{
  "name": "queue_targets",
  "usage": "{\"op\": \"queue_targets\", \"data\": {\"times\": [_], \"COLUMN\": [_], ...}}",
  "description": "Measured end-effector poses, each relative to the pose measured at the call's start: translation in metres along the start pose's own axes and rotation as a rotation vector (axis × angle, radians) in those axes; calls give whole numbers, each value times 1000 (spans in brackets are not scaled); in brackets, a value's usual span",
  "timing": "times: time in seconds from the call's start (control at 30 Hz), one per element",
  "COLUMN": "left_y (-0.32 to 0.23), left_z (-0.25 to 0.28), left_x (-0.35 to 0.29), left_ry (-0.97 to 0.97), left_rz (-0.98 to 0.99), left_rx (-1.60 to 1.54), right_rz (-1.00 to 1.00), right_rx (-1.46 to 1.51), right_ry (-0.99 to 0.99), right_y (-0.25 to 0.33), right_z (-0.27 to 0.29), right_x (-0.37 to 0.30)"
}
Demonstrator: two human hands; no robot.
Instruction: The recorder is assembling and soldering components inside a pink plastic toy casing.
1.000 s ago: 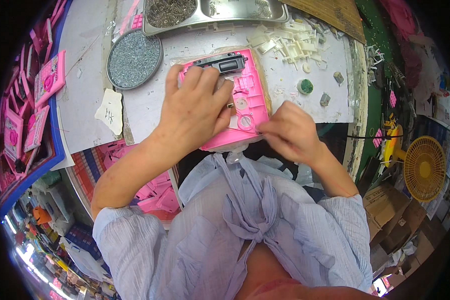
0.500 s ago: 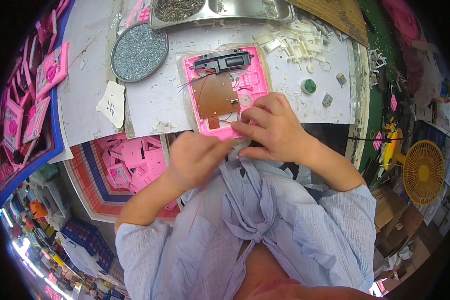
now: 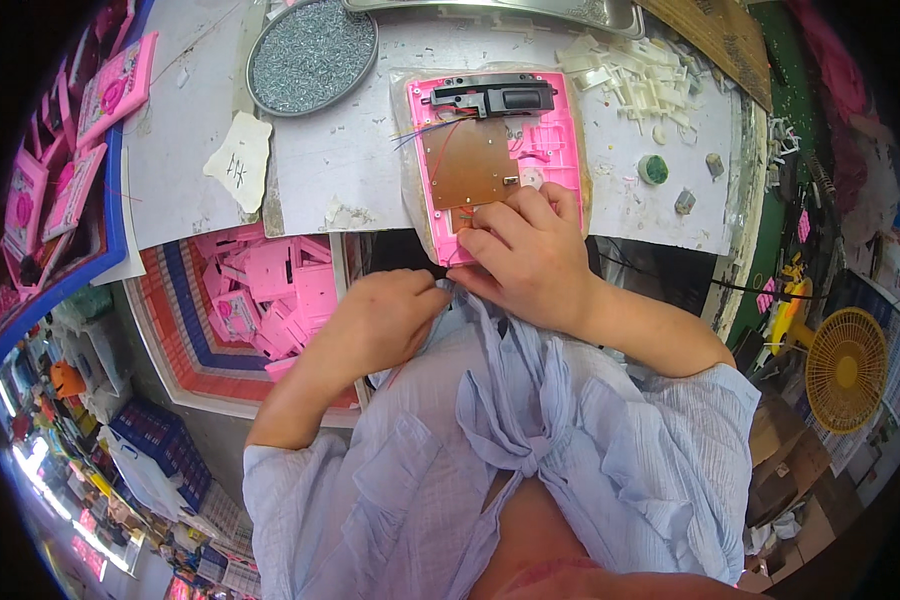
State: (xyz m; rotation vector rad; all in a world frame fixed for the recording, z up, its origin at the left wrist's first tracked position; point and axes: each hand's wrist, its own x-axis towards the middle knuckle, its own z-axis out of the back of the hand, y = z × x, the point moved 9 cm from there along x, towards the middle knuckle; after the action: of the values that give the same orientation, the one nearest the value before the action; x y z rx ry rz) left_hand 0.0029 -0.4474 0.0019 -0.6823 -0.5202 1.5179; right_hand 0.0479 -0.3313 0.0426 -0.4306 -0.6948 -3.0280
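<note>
A pink plastic casing [image 3: 562, 150] lies at the near table edge on a clear plastic bag, its inside facing up. It bears a brown circuit board [image 3: 465, 165], a black plastic module [image 3: 495, 97] along its far end and several thin wires. My right hand [image 3: 535, 250] grips the casing's near end, fingers over the inside and thumb by the lower edge; the fingertips hide that corner. My left hand [image 3: 390, 315] is closed just off the near left corner. A thin red wire [image 3: 398, 372] trails below it; its pinched fingertips are partly hidden.
A round tray of small screws [image 3: 312, 58] stands far left, beside a torn paper scrap [image 3: 238, 162]. White plastic parts [image 3: 630, 80] and a small green-topped pot [image 3: 653, 169] lie to the right. Pink casings fill a basket [image 3: 195, 345] below and a blue-edged bin [image 3: 118, 215] at left.
The view has shifted, so the table things sit higher and further right. My right hand has closed in on the casing's near end, and my left hand has drawn away from it.
</note>
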Motion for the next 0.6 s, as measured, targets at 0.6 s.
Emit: {"op": "queue_targets", "data": {"times": [0.6], "left_y": [14], "left_z": [57], "left_x": [29], "left_ry": [-243], "left_rz": [-280], "left_rx": [-90], "right_rz": [-319], "right_rx": [-77], "right_ry": [-590], "right_y": [-323], "right_z": [285], "right_x": [151]}}
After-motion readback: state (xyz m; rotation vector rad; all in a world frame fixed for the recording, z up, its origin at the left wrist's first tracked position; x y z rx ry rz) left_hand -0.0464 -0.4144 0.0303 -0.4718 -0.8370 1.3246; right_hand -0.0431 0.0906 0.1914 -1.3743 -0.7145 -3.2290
